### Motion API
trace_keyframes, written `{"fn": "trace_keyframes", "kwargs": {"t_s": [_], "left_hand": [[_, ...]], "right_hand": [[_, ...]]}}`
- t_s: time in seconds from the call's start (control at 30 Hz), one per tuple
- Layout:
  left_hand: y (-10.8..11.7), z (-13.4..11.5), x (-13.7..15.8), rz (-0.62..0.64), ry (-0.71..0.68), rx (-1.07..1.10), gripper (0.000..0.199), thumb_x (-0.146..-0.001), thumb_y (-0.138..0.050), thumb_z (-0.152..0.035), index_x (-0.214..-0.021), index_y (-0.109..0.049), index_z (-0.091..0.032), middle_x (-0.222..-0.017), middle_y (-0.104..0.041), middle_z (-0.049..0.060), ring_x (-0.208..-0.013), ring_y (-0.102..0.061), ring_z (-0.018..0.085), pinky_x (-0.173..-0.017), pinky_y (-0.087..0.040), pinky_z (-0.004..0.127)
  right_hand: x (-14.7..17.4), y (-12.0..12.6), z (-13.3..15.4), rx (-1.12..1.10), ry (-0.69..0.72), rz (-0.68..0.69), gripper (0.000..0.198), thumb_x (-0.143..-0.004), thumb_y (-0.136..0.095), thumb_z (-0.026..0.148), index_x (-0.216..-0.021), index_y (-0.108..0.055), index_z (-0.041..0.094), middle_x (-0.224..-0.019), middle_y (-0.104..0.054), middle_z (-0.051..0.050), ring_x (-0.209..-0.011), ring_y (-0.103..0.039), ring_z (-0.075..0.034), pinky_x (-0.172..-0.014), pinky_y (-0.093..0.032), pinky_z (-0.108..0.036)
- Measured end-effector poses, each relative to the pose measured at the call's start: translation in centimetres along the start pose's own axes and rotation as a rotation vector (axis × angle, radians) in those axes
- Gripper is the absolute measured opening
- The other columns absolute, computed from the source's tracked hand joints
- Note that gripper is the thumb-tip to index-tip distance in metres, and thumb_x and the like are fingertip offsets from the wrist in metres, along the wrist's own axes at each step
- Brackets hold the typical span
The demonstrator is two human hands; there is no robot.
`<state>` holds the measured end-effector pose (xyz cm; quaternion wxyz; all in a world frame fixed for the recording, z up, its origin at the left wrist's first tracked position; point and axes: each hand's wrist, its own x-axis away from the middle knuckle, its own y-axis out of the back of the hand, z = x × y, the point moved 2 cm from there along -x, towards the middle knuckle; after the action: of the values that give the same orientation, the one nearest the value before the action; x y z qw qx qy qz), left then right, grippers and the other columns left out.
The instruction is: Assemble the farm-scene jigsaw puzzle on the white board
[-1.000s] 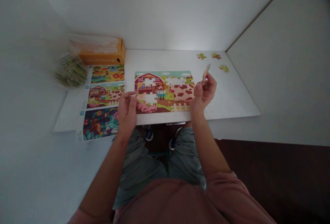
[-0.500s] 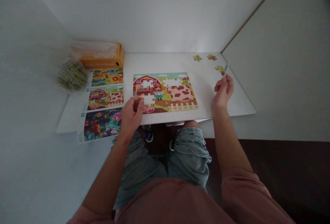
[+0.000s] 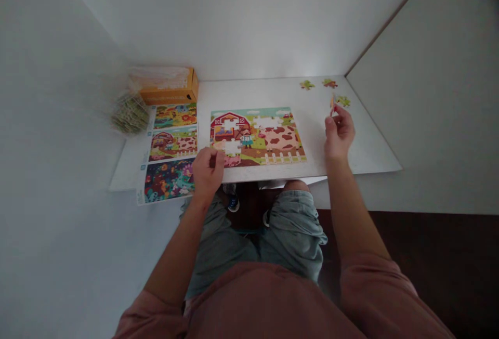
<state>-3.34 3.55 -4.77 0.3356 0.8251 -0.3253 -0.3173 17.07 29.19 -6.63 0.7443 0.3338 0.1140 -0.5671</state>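
Observation:
My right hand (image 3: pixel 340 133) is raised over the right side of the table, pinching a puzzle piece (image 3: pixel 332 104) upright between thumb and fingers. The piece is seen nearly edge-on, with an orange and reddish face partly showing. My left hand (image 3: pixel 209 170) rests with curled fingers at the lower left corner of the farm jigsaw puzzle (image 3: pixel 280 144); nothing shows in its fingers. White gaps stand in the puzzle at the barn, above the pig and above the cow. Beyond my right hand lie a green piece (image 3: pixel 306 85), a reddish-brown piece (image 3: pixel 329 83) and another green piece (image 3: pixel 343 101).
On the left, a picture sheet (image 3: pixel 173 144) with three scenes hangs over the front edge of the white table (image 3: pixel 257 89). Behind it are an orange box (image 3: pixel 171 94) and a clear bag of green pieces (image 3: pixel 130 114). Walls border the back and right.
My right hand has turned the puzzle piece, so its coloured face shows instead of its pale side. The view has shifted, and my left hand stays at the puzzle's corner.

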Motion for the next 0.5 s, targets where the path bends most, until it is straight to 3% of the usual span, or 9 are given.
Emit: {"fn": "trace_keyframes", "kwargs": {"t_s": [0.1, 0.3, 0.4, 0.5], "left_hand": [[0.1, 0.0, 0.2, 0.009, -0.028, -0.047, 0.015, -0.075, -0.029, -0.031, -0.072, -0.041, -0.022, -0.073, -0.047, 0.001, -0.073, -0.044, 0.013, -0.069, -0.036, 0.028], [-0.5, -0.4, 0.0, 0.099, -0.098, -0.110, 0.016, -0.075, -0.029, -0.031, -0.071, -0.041, -0.022, -0.073, -0.047, 0.002, -0.074, -0.044, 0.014, -0.070, -0.035, 0.029], [-0.5, -0.5, -0.2, 0.129, -0.106, -0.137, 0.017, -0.075, -0.028, -0.031, -0.071, -0.042, -0.023, -0.072, -0.047, 0.002, -0.075, -0.044, 0.015, -0.070, -0.035, 0.031], [-0.3, -0.4, -0.4, 0.163, -0.108, -0.144, 0.018, -0.075, -0.027, -0.032, -0.073, -0.043, -0.024, -0.072, -0.048, 0.003, -0.077, -0.044, 0.015, -0.071, -0.034, 0.033]], "right_hand": [[-0.3, -1.2, 2.3, 0.039, 0.075, 0.018, 0.037, -0.071, -0.042, 0.035, -0.107, -0.036, 0.024, -0.083, -0.042, -0.004, -0.063, -0.039, -0.013, -0.055, -0.034, -0.027], [-2.6, -8.7, 7.7, 0.156, 0.282, 0.651, 0.043, -0.063, -0.052, 0.038, -0.103, -0.044, 0.026, -0.086, -0.041, -0.003, -0.066, -0.041, -0.014, -0.060, -0.035, -0.028], [-3.6, -12.6, 8.8, 0.234, 0.352, 0.816, 0.043, -0.061, -0.053, 0.042, -0.100, -0.048, 0.025, -0.084, -0.042, -0.004, -0.070, -0.042, -0.016, -0.063, -0.033, -0.029], [-3.8, -15.0, 8.9, 0.309, 0.385, 0.898, 0.045, -0.062, -0.051, 0.045, -0.102, -0.046, 0.026, -0.083, -0.042, -0.004, -0.069, -0.043, -0.018, -0.063, -0.031, -0.030]]}}
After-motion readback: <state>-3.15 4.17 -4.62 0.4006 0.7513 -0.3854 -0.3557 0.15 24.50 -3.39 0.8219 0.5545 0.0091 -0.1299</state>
